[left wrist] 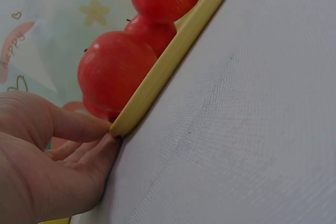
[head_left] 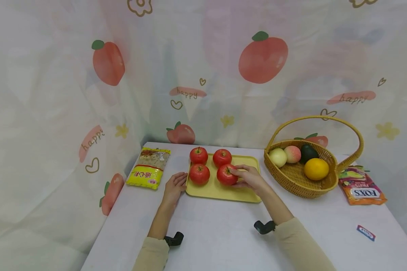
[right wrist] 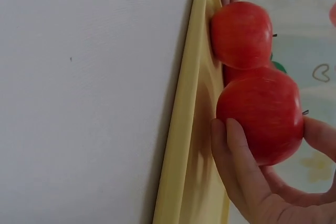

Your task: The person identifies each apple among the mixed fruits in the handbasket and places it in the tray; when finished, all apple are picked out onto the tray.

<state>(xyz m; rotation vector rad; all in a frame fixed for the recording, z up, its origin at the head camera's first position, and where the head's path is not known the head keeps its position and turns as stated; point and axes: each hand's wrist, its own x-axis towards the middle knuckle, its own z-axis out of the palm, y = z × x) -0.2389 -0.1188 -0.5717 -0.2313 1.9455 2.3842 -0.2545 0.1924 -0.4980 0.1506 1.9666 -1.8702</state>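
Note:
My right hand (head_left: 249, 177) holds a red apple (head_left: 226, 174) between thumb and fingers, low over the yellow tray (head_left: 220, 194). In the right wrist view, fingertips (right wrist: 236, 135) curl under that apple (right wrist: 262, 108), and the thumb is at its stem side. Three other red apples sit on the tray: a front-left apple (head_left: 199, 174), a back-left apple (head_left: 198, 155) and a back-right apple (head_left: 222, 157). At the tray's left edge is my left hand (head_left: 175, 186). The left wrist view shows its thumb and fingers pinching the tray's corner (left wrist: 123, 124).
To the right stands a wicker basket (head_left: 291, 186) with a tall handle, holding several fruits, among them a yellow one (head_left: 316, 169). An orange Fox's bag (head_left: 362, 188) lies beside it. A yellow food packet (head_left: 148, 168) lies left; a small wrapper (head_left: 366, 233) is front right.

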